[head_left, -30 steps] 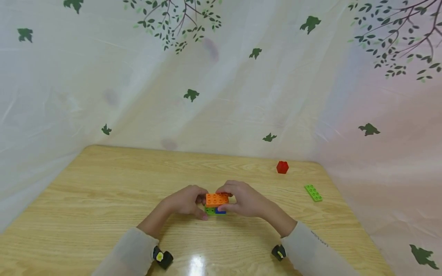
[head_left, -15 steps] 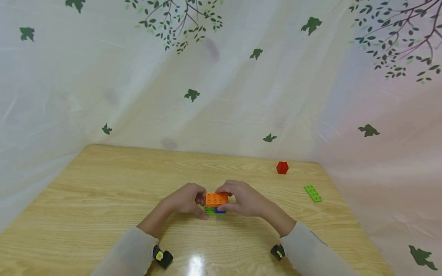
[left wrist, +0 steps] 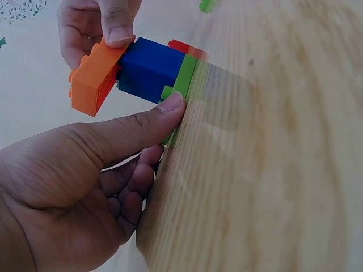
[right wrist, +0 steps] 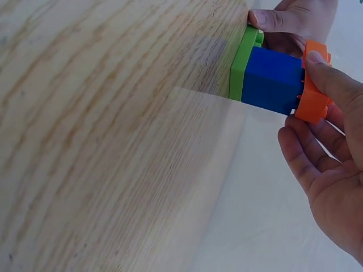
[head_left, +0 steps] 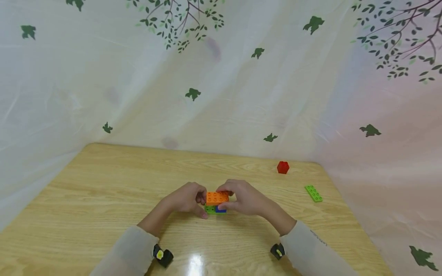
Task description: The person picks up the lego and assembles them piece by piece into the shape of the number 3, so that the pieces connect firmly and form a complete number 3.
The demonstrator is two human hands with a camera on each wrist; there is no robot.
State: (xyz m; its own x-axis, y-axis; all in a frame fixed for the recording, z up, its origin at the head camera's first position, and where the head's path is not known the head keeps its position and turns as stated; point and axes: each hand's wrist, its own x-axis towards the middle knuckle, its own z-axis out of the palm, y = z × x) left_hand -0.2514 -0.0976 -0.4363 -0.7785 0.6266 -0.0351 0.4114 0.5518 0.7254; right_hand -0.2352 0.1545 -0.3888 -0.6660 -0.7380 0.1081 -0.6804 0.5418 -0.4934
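Note:
In the head view a small stack stands at the middle of the table: a green building plate at the bottom, a blue building brick on its right part, an orange brick on top. The orange brick reaches left beyond the blue one; blue studs show in a narrow gap between them in the right wrist view. My right hand pinches the orange brick at its right end. My left hand holds the left end of the green plate, thumb on its near side and fingers behind, partly hidden.
A red brick stands near the table's far right edge. Closer in on the right lies another green plate, studs up. A printed cloth hangs behind the wooden table.
Hardly anything differs. Both hands keep their grip on the stack, and the bricks stay in place; the head view shifts slightly.

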